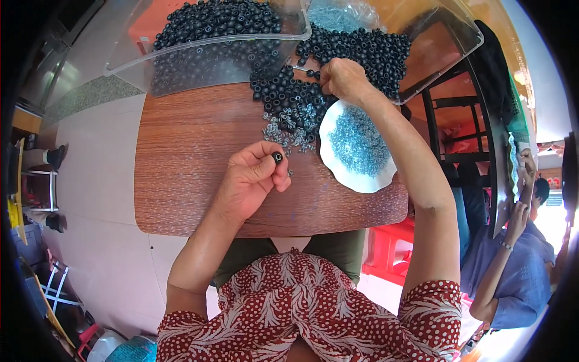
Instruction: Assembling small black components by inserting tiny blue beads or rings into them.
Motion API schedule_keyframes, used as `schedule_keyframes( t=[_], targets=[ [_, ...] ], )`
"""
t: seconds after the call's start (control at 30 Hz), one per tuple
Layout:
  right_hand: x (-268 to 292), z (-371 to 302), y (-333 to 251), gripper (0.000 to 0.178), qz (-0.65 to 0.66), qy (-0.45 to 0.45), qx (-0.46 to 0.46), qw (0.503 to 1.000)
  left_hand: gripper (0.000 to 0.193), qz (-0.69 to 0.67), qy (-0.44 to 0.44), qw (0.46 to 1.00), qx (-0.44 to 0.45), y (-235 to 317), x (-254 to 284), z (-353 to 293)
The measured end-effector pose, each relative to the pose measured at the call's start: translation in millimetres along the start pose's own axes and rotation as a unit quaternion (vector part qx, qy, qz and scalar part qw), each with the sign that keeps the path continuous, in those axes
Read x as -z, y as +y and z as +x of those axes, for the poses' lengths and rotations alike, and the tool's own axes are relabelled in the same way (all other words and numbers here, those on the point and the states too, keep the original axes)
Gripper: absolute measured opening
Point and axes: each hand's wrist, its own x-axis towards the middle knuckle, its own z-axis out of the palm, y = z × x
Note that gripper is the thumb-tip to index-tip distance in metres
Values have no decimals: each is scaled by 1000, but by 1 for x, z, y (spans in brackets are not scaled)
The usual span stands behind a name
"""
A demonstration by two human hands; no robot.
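Note:
Between the thumb and fingers of my left hand point(250, 181) is a small round black knob point(277, 157) with a hole in its end, held above the table's middle. My right hand point(345, 79) reaches out to the far heap of black knobs point(289, 90), its fingers closed; what they hold is hidden. A short silver rod point(300, 68) and black pieces lie beside those fingertips. Under my right forearm stands a white scalloped plate point(357, 181) full of small clear, bluish pieces point(356, 142). More small clear pieces point(283, 130) are scattered at the heap's near edge.
A clear plastic bin point(208, 47) holding many black knobs stands at the far left of the wooden table point(187, 157). Another clear bin point(443, 36) lies behind the heap, with a clear bag point(344, 15). A red stool point(389, 256) is below; a person point(512, 277) sits at right.

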Motion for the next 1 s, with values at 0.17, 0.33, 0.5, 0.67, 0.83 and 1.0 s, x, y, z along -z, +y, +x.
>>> schedule_keyframes(
  t=[0.17,0.33,0.5,0.67,0.83,1.0],
  targets=[
    [-3,-2,-3,9,-41,33,8,999,15,-17,-3,1000,-12,0,1,0],
    [-2,-2,-4,10,-57,23,22,998,15,-18,-1,1000,-15,1,4,0],
    [-12,4,6,13,-87,32,39,995,15,-20,0,1000,-21,-1,5,2],
    [4,-12,1,10,85,101,37,991,15,-20,-6,999,-28,0,6,2],
    [25,-61,-31,9,457,80,3,886,14,-19,-1,999,-28,0,6,-1],
    [29,-111,-68,12,681,38,-13,731,15,-12,0,999,-32,-2,4,-2]
  ],
)
